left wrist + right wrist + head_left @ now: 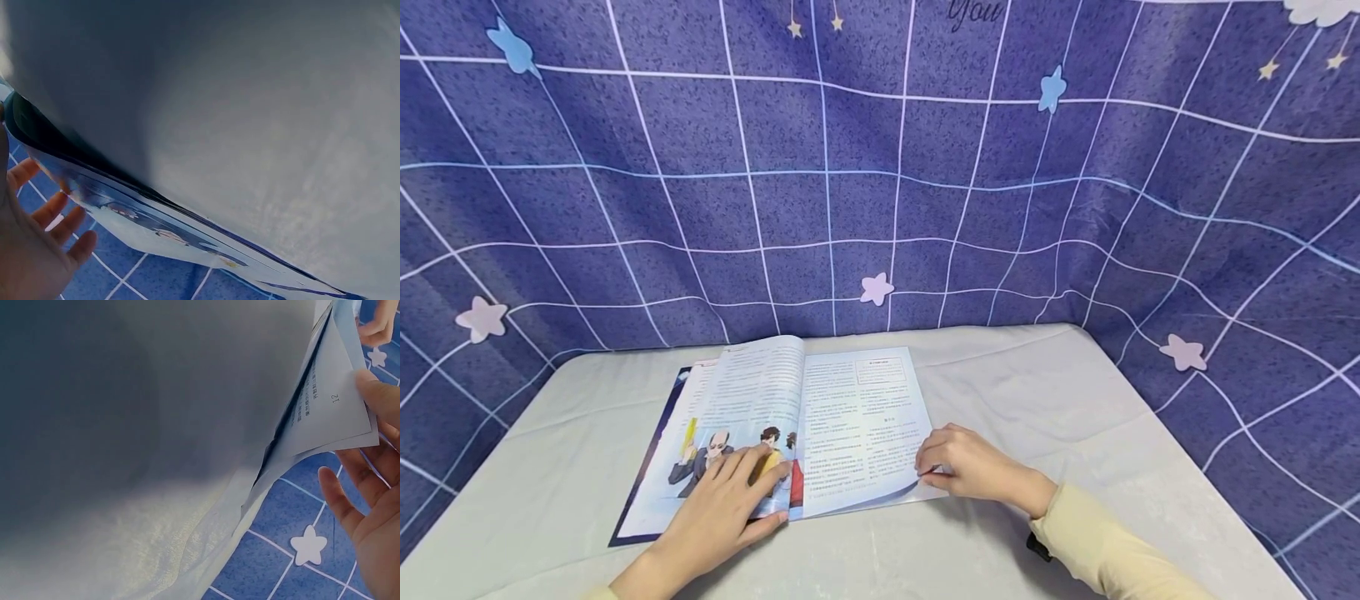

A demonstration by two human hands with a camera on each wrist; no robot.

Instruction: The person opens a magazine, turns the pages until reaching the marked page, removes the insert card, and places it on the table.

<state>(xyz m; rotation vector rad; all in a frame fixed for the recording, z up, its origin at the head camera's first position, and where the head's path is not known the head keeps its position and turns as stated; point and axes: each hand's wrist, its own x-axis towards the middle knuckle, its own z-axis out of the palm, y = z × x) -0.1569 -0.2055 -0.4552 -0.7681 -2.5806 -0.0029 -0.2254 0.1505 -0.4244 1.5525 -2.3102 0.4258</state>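
An open magazine (pixel 857 408) lies on the white cloth, with text on its right page and text above drawn figures on its left. My left hand (pixel 722 500) rests with spread fingers on the lower left page, near the spine. At the lower right corner, my right hand (pixel 973 462) pinches a page between thumb and fingers. The right wrist view shows the page (pixel 334 400) lifted at that corner, with other sheets beneath it. From the left wrist, the magazine's lower edge (pixel 162 228) is seen side-on, beside the hand's fingers (pixel 62 225).
A pale cloth (pixel 1075 417) covers the table. Behind it and to the right hangs a blue curtain (pixel 865 208) with a grid pattern and stars. A dark strap-like item (pixel 1039 547) shows under the right sleeve (pixel 1097 542).
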